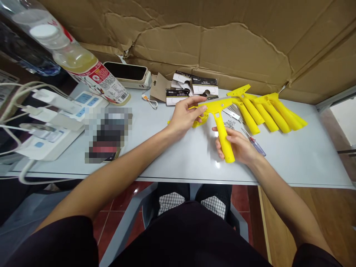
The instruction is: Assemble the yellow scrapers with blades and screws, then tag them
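Observation:
A yellow scraper point(221, 128) with a wide T-shaped head is held up over the table in both hands. My left hand point(181, 118) pinches the left end of its head, where a thin metal blade edge shows along the top. My right hand point(240, 145) is wrapped around the handle, fingers closed. Behind the head lie small silver screws point(229, 124) in a pile and some metal blades point(233, 114). A screwdriver point(254, 142) with a clear purplish handle rests just right of my right hand. Other yellow parts point(200, 121) lie partly hidden behind my left hand.
Several yellow scrapers point(267, 111) lie at the back right. Black-and-white printed cards point(205, 86) sit by the cardboard wall point(172, 40). Leftward are a phone-like device point(128, 74), a pixelated object point(108, 135), a drink bottle point(94, 74) and a power strip point(58, 129) with cables.

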Demonstrator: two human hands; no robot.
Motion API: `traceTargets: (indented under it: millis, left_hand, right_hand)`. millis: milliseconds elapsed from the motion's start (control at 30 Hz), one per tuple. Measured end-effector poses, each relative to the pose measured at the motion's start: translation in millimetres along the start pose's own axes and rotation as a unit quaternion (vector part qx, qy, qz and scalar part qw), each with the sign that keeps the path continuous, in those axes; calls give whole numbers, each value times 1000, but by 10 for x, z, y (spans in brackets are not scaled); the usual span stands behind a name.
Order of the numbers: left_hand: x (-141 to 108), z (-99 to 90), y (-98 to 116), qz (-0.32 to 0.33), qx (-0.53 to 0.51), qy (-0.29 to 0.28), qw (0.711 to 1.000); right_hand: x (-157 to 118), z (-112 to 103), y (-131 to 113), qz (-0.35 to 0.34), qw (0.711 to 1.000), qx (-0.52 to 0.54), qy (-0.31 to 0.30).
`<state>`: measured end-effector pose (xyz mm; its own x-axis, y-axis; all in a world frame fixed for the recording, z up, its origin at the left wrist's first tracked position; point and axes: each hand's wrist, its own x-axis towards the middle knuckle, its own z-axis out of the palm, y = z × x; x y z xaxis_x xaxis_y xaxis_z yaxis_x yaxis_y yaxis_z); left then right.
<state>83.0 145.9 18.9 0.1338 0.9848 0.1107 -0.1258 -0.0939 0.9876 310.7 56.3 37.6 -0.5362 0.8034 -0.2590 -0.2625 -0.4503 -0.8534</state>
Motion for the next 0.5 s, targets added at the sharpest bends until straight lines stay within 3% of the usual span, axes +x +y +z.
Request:
traceTargets:
  millis: [133,267,500]
  left_hand:
    - [35,-67,74,48,110,-14,993]
    - [203,-233,155,148,267,63,950]
    - [958,-441,-36,122,263,115,950]
  right_hand:
    - [24,-16,22,-29,996,-41,74]
    - [17,-107,6,-80,986,-76,124]
    - [-1,-150,-32,-72,982,-102,142]
